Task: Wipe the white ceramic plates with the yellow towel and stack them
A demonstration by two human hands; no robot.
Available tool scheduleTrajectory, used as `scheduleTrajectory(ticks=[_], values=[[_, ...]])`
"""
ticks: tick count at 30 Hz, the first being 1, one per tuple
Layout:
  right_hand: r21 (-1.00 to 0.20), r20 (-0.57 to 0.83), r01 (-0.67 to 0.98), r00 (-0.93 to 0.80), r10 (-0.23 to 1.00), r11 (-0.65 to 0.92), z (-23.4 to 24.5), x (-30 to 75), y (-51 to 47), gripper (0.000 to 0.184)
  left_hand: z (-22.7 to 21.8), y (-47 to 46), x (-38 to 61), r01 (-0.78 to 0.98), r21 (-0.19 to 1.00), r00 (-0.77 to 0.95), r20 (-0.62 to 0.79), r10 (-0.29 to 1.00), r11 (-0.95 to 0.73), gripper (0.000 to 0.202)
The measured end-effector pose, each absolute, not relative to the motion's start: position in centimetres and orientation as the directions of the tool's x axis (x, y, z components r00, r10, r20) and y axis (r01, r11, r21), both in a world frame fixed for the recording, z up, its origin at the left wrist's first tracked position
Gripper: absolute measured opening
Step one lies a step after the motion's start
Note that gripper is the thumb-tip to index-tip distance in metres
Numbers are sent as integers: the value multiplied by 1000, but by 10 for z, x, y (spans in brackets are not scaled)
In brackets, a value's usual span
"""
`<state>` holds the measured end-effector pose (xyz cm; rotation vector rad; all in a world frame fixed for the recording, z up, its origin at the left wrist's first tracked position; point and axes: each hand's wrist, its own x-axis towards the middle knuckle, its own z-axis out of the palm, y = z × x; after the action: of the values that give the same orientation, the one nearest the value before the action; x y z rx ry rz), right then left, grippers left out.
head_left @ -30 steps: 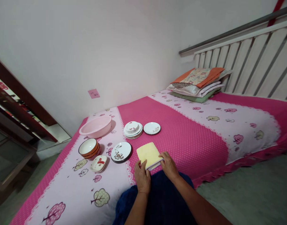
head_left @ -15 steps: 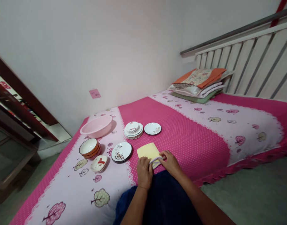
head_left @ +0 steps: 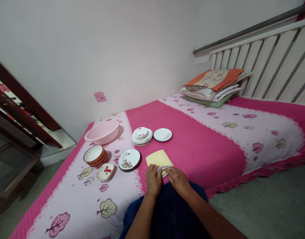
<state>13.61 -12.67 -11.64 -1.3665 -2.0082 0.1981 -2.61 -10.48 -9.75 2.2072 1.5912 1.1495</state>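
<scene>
A folded yellow cloth lies on the pink bedspread just in front of me. My left hand and my right hand both pinch its near edge, where a white layer curls up between the fingers. To the left of the cloth sits a dark-rimmed patterned plate. Behind it are a stack of small white plates and a single white saucer.
Orange-rimmed stacked bowls, a small square dish with a red mark and a pink basin stand at the left of the bed. Folded bedding lies by the slatted headboard. A wooden frame stands at far left.
My hands have drawn closer together at the cloth's near edge and lifted a white layer there. The view has shifted slightly.
</scene>
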Motion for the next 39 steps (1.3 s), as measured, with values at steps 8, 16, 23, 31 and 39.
scheduleTrajectory(ticks=[8, 16, 23, 31, 39], values=[[-444, 415, 814, -183, 891, 374, -125, 140, -124, 41, -99, -98, -34, 643, 667, -2, 494, 869, -378, 43], [-441, 376, 832, -169, 911, 336, -120, 139, -116, 30, -112, -63, -43, 627, 673, 152, 388, 909, -392, 36], [-472, 357, 794, -227, 906, 384, -118, 150, -124, 29, -120, -66, -44, 654, 659, 176, 345, 922, -371, 40], [-552, 375, 740, -190, 907, 383, -117, 166, -131, 21, -117, -68, -46, 669, 627, 211, 355, 911, -399, 42], [-677, 475, 668, 76, 877, 309, -103, 184, -103, 30, -90, -67, -32, 720, 566, 160, 426, 890, -400, 39]])
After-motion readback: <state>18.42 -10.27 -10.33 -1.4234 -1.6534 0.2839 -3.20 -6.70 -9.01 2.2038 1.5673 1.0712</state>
